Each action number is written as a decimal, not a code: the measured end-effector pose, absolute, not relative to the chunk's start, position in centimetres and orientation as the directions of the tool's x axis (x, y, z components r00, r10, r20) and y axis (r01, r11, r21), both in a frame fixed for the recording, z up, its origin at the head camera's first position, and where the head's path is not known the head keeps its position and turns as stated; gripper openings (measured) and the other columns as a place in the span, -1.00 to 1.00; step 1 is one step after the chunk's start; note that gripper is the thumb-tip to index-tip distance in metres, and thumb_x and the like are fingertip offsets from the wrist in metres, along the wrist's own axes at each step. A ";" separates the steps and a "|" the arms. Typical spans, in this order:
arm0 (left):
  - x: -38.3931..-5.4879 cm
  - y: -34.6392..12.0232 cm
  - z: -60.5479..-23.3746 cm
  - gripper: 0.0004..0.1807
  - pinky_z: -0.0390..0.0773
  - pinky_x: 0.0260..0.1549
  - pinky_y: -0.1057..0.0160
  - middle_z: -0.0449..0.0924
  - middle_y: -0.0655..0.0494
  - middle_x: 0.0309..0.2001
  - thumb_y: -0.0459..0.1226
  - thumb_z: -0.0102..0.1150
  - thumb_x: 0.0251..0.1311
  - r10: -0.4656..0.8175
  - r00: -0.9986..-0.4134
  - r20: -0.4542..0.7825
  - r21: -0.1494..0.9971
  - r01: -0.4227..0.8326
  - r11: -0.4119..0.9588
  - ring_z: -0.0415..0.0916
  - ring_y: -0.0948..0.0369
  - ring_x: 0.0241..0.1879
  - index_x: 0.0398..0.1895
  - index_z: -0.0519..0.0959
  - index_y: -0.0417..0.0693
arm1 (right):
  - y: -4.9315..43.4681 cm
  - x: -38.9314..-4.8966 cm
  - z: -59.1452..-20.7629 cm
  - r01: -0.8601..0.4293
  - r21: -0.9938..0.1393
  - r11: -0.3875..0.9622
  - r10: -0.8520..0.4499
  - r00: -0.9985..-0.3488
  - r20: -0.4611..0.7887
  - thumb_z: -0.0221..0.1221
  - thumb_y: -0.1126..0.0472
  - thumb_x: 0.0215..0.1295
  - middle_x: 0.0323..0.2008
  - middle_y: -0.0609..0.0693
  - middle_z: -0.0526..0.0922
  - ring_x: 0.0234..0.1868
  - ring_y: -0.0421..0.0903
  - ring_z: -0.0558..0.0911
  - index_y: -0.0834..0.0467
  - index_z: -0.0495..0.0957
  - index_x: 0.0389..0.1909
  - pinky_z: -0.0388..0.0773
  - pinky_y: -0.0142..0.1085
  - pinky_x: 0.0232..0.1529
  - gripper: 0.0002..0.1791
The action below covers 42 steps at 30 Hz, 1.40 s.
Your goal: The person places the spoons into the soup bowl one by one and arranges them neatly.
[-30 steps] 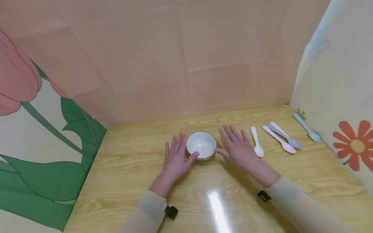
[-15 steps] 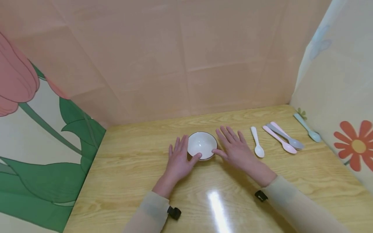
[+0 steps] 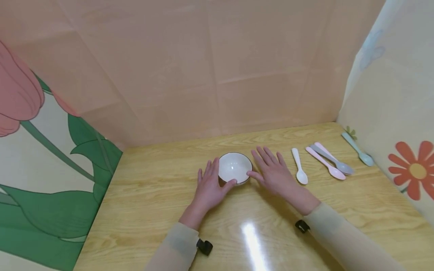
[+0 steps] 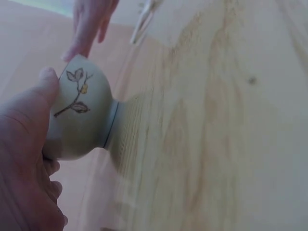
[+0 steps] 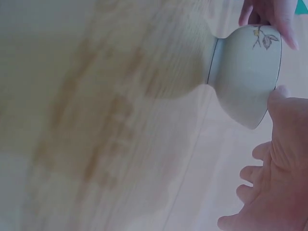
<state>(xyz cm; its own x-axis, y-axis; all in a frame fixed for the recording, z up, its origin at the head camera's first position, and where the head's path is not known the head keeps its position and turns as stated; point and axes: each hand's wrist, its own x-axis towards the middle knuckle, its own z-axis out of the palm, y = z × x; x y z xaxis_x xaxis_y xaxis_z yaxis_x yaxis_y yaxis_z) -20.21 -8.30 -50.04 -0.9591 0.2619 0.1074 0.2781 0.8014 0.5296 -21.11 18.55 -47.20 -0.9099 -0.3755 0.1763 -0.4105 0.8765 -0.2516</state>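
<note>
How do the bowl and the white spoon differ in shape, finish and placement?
Shape: the bowl is round and deep; the white spoon is long and slim with a small scoop.
Finish: the bowl has a dark rim line and a leaf sprig outside; the white spoon looks plain.
Placement: the bowl stands upright between the two hands; the white spoon lies untouched.
Shared: whitish colour.

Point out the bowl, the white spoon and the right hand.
Bowl [image 3: 235,168]: head view, middle of its white inside.
White spoon [image 3: 298,164]: head view, handle, just above the scoop.
Right hand [image 3: 276,175]: head view, back of the hand.
</note>
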 end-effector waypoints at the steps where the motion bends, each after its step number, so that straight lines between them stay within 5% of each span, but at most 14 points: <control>1: -20.3 -8.3 -50.1 0.25 -0.21 0.66 -0.37 0.00 -0.16 0.78 0.47 0.08 0.45 0.259 -0.960 0.107 0.536 0.275 0.798 -0.17 -0.12 0.76 0.84 -0.11 -0.13 | 18.6 -21.2 -47.3 -0.406 -0.253 0.878 -0.372 -0.912 0.173 0.08 -0.27 0.72 0.76 0.25 0.01 0.76 0.29 -0.03 0.19 0.06 0.79 -0.18 0.42 0.65 -0.08; 23: -20.9 -7.4 -51.3 0.28 -0.18 0.68 -0.32 0.06 -0.31 0.73 0.35 0.33 0.39 0.197 -0.967 0.160 0.668 0.253 0.700 -0.07 -0.17 0.74 0.81 -0.08 -0.21 | 18.9 -22.2 -47.1 -0.370 -0.237 0.898 -0.329 -0.924 0.194 0.11 -0.23 0.72 0.73 0.30 0.10 0.73 0.33 0.06 0.24 0.10 0.77 -0.04 0.47 0.61 -0.09; 42: -21.1 -7.4 -51.9 0.31 -0.16 0.68 -0.28 0.00 -0.23 0.76 0.33 0.43 0.32 0.149 -0.982 0.117 0.772 0.184 0.609 -0.08 -0.23 0.73 0.85 -0.11 0.01 | 22.4 -22.4 -46.9 -0.304 -0.255 0.918 -0.257 -0.946 0.199 0.12 -0.25 0.70 0.69 0.37 0.15 0.69 0.40 0.11 0.28 0.05 0.77 -0.03 0.51 0.58 -0.04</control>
<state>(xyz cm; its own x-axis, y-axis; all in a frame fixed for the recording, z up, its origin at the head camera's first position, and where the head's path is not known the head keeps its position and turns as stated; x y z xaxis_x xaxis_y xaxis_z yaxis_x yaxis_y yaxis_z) -21.12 -7.42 -51.88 -0.9819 0.1487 0.1173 0.1844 0.6086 0.7718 -22.41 22.39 -46.85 -0.9456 -0.2572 0.1993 -0.3035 0.9180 -0.2554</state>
